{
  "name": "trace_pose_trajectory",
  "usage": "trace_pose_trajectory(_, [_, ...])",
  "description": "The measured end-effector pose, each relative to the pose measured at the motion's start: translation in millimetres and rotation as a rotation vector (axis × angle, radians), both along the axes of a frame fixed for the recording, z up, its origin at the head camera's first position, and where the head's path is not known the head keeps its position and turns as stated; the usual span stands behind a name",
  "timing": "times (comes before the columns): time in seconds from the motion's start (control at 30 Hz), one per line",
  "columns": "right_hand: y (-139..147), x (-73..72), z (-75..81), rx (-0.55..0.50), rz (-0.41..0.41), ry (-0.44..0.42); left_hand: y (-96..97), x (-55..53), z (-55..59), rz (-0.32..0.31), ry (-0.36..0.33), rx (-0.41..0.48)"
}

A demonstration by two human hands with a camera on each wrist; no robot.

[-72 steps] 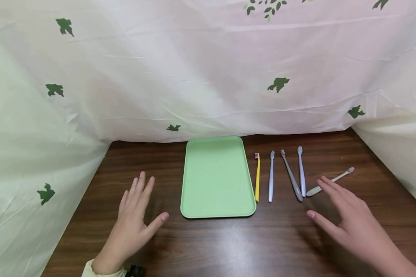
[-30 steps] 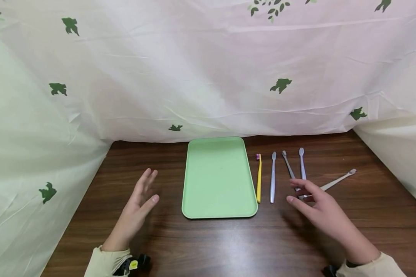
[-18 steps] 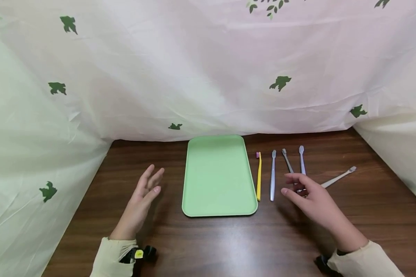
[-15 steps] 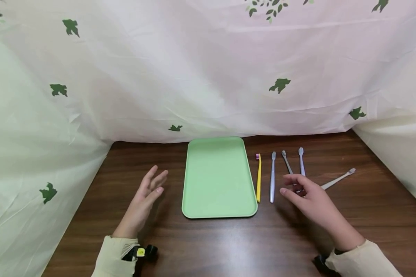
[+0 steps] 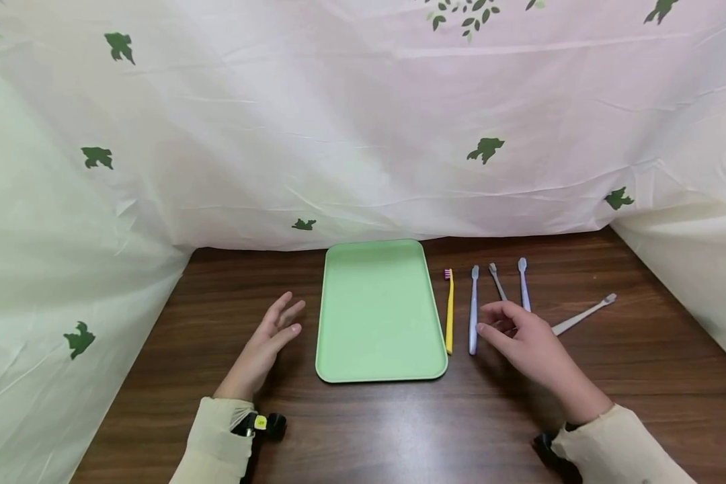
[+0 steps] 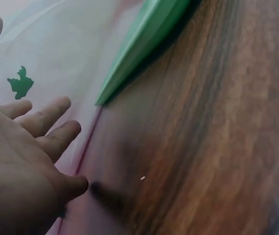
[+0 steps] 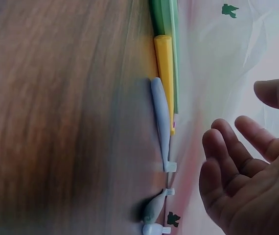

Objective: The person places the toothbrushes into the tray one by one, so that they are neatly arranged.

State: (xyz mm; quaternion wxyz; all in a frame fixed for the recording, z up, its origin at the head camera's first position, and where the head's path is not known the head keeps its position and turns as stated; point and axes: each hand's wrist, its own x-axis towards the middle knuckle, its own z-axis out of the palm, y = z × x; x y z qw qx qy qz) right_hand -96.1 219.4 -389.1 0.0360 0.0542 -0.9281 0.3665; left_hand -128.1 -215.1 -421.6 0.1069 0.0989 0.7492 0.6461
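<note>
right hand (image 5: 523, 339): hovers with fingers (image 5: 490, 333) loosely spread and holding nothing, just right of the pale blue toothbrush (image 5: 472, 309)
pale blue toothbrush: flat on the tabletop (image 5: 399, 423), between the yellow toothbrush (image 5: 450, 312) and the grey ones
left hand (image 5: 266, 343): flat and relaxed, empty, left of the green tray (image 5: 378, 310)
best grip: pinch the handle's near end (thin, low-lying), likely lifting straight up so the neighbours stay put

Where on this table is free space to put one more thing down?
The green tray is bare inside. Open wood lies between left hand and curtain. Toothbrushes crowd the strip under the right hand.
</note>
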Motion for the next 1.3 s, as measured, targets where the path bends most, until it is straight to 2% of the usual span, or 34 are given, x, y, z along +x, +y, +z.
trace_pose_trajectory(0.2, [-4.6,-6.4,-2.7,0.02,-0.011,-0.018,6.2,-7.9,-9.7,-0.013,-0.06,-0.033])
trace_pose_trajectory(0.33, [-6.6,-13.0,-5.0,0.036,0.006,-0.016,11.3,-12.1,-14.7,-0.015,-0.066,-0.075])
trace_pose_trajectory(0.4, [-7.7,-16.5,-6.0,0.045,0.015,-0.022,13.9,-12.8,-16.3,-0.018,-0.053,-0.117])
trace_pose_trajectory(0.6, [-13.6,-27.2,-9.0,0.057,0.032,-0.064,18.9,-12.9,-19.3,-0.035,0.062,-0.298])
trace_pose_trajectory(0.73, [-19.6,-33.8,-12.5,0.067,0.043,-0.07,19.3,-11.0,-20.4,-0.061,0.115,-0.366])
trace_pose_trajectory(0.83, [-24.0,-38.8,-14.3,0.082,0.063,-0.095,18.6,-8.5,-21.0,-0.07,0.113,-0.402])
trace_pose_trajectory(1.03, [-30.2,-46.8,-17.1,0.149,0.097,-0.173,20.3,-5.3,-22.0,-0.057,0.053,-0.465])
trace_pose_trajectory(1.3, [-33.7,-54.4,-19.4,0.235,0.112,-0.151,23.9,-6.5,-21.5,-0.052,0.099,-0.5])
